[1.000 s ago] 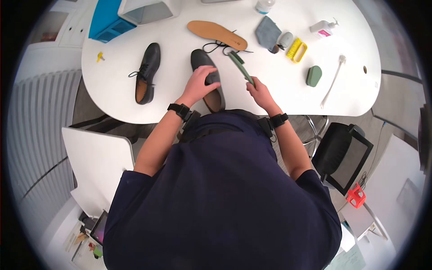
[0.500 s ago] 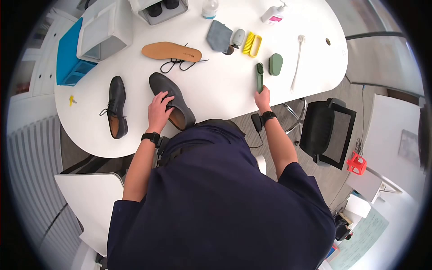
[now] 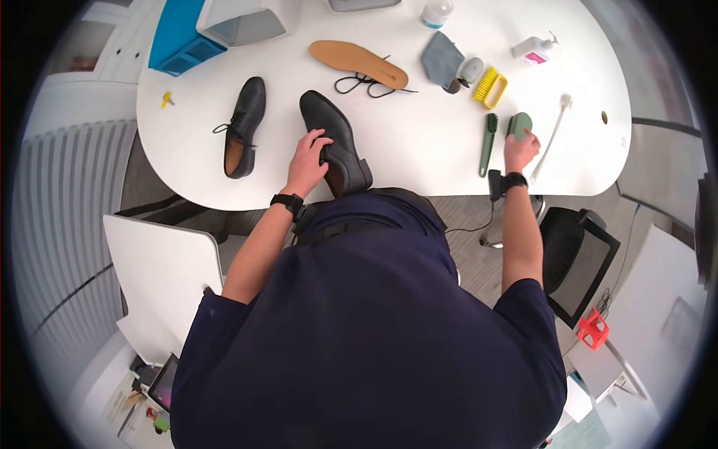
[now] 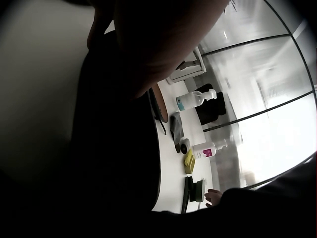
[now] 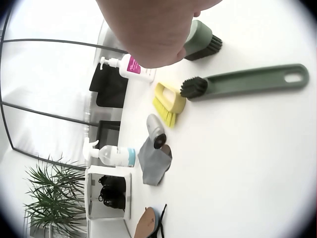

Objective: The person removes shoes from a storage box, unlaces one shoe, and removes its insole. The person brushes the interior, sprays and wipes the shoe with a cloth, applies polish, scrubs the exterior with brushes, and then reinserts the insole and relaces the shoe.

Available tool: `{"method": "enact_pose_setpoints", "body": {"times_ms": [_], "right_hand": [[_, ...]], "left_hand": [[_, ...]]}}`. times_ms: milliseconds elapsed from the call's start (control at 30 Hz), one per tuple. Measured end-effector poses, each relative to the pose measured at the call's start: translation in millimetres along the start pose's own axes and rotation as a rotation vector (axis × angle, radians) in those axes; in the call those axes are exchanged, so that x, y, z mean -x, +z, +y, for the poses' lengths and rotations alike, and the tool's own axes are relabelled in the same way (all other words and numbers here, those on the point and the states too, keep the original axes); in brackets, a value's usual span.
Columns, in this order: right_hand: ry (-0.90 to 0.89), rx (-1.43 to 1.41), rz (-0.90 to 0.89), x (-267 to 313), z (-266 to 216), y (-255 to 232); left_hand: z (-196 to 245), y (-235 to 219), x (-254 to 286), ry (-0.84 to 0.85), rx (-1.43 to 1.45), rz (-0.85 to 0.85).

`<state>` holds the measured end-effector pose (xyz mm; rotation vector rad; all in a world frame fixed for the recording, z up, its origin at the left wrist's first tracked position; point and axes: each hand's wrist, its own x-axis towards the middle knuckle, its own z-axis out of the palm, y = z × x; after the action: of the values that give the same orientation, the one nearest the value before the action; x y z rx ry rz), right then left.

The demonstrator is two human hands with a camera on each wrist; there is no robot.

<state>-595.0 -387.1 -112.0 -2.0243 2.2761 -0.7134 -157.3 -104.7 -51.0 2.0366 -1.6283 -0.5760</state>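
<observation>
In the head view, a black laceless leather shoe (image 3: 329, 123) lies at a slant near the table's front edge, sole edge and heel showing on its right. My left hand (image 3: 305, 165) grips it around the opening. The left wrist view shows this shoe (image 4: 116, 134) only as a dark mass. My right hand (image 3: 521, 152) holds a small oval green brush (image 3: 519, 124) by its sides; in the right wrist view dark bristles show under its green body (image 5: 200, 37). Just left of that hand lies a long-handled green brush (image 3: 488, 146), loose on the table.
A second black shoe (image 3: 245, 127), laced, lies to the left. Behind are an insole (image 3: 359, 63), loose laces (image 3: 366, 84), a grey cloth (image 3: 441, 60), a yellow brush (image 3: 490, 88) and a pump bottle (image 3: 535, 50). A white stick-like tool (image 3: 553, 138) lies to the right.
My right hand has let go of the long-handled green brush, now lying on the table, and moved right onto the oval green brush. My left hand stays at the shoe, which has been tilted.
</observation>
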Motion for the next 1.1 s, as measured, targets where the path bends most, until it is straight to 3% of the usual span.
{"method": "enact_pose_setpoints", "body": {"times_ms": [133, 200, 500, 567, 633, 700, 767, 833, 900, 967, 1100], "right_hand": [[0.078, 0.083, -0.077, -17.3, 8.3, 13.4], [0.109, -0.004, -0.204, -22.0, 14.0, 22.1], [0.13, -0.004, -0.286, -38.4, 30.0, 17.6], [0.3, -0.263, -0.157, -41.5, 41.6, 29.3], [0.327, -0.31, -0.138, -24.4, 15.0, 15.1], [0.453, -0.855, -0.259, 7.0, -20.6, 3.7], [0.352, -1.003, -0.509, 43.6, -59.8, -3.6], [0.148, -0.966, -0.827, 73.2, -92.7, 1.4], [-0.06, -0.945, -1.038, 99.8, -136.2, -2.7], [-0.206, -0.976, -1.163, 116.1, -174.6, -7.3], [-0.363, -0.96, -1.194, 131.0, -220.2, -1.9]], "left_hand": [[-2.0, -1.3, 6.2, -0.065, 0.037, -0.016], [-3.7, -1.4, 8.2, -0.08, 0.043, -0.015], [-8.3, 1.7, 15.6, -0.092, 0.054, 0.024], [-9.2, 2.2, 15.2, -0.101, 0.06, 0.024], [-11.3, 4.0, 15.3, -0.086, 0.055, 0.03], [-12.0, 5.7, 14.4, -0.093, 0.049, 0.033], [-11.9, 6.4, 13.9, -0.092, 0.041, 0.027], [-10.5, 5.5, 10.3, -0.082, 0.037, 0.014], [-8.3, 5.1, 4.1, -0.053, 0.032, 0.001], [-5.4, 4.7, -0.1, -0.033, 0.027, -0.009], [-0.8, 7.2, -5.3, -0.033, 0.03, -0.01]]}}
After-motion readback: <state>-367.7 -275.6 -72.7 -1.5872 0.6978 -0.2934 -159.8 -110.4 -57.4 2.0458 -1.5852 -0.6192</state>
